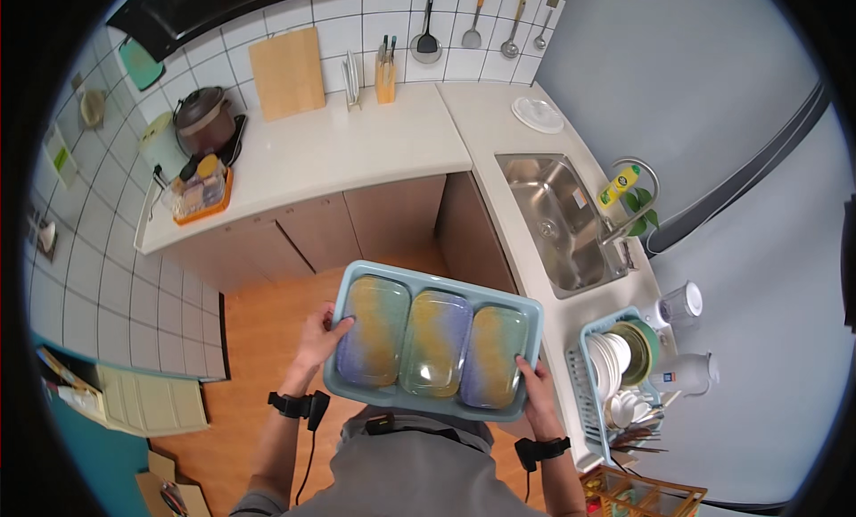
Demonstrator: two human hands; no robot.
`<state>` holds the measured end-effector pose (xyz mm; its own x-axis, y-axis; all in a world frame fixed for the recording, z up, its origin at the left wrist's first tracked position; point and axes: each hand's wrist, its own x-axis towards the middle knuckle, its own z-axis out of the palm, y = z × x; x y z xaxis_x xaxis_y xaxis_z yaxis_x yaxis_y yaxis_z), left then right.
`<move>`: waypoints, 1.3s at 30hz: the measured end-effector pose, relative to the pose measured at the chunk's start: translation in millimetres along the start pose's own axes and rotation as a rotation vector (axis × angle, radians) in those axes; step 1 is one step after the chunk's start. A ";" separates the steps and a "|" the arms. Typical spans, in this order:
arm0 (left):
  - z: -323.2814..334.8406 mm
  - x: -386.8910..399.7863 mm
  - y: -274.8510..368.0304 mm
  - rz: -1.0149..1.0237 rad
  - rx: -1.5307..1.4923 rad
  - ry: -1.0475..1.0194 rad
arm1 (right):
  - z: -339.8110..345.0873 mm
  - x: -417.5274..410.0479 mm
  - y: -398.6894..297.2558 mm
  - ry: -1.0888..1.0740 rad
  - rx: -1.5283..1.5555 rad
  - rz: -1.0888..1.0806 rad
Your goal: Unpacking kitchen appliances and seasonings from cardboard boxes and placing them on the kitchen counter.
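Note:
A light blue plastic tray (435,273) is held level before my body, above the wooden floor. My left hand (319,343) grips its left side, with the thumb over the rim. At the right side my right hand (537,390) holds the tray, its thumb reaching inside. Three rectangular dishes with rounded corners lie side by side in it: a left dish (373,333), a middle dish (436,343) and a right dish (493,358). All are mottled in yellow, green and violet-blue. My fingers under the tray are mostly hidden.
A steel sink (545,229) with a curved tap (652,182) is set into the right counter. Nearer me stands a blue dish rack (582,363) of bowls and plates. The back counter (348,142) bears a cutting board (287,73), knife block (386,79) and brown pot (204,122).

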<state>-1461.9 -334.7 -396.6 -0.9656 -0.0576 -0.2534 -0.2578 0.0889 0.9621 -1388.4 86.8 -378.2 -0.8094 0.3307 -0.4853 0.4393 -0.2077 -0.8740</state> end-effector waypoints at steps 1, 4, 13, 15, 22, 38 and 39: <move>3.0 21.8 1.3 0.002 0.008 -0.004 | 6.9 14.8 -9.0 0.013 0.011 -0.003; 22.4 96.3 -4.6 0.010 0.013 -0.028 | 22.0 70.7 -35.0 0.035 0.029 -0.007; 51.7 305.3 24.3 -0.002 0.153 -0.112 | 66.4 255.8 -89.9 0.067 0.074 -0.010; 55.1 345.8 37.5 -0.011 0.195 -0.118 | 78.7 297.4 -102.3 0.064 0.063 -0.020; 45.8 486.6 37.6 -0.111 0.384 -0.115 | 133.2 436.1 -131.0 -0.009 0.052 -0.058; 23.0 738.4 -20.4 -0.205 0.491 -0.113 | 254.4 658.8 -185.0 0.035 -0.350 -0.008; 26.0 744.2 -28.7 -0.192 0.500 -0.105 | 259.3 666.3 -192.5 0.036 -0.469 -0.029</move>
<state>-2173.9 -354.2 -615.4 -0.8911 -0.0223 -0.4533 -0.3895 0.5502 0.7386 -2113.3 108.4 -527.4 -0.8136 0.3640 -0.4535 0.5519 0.2380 -0.7992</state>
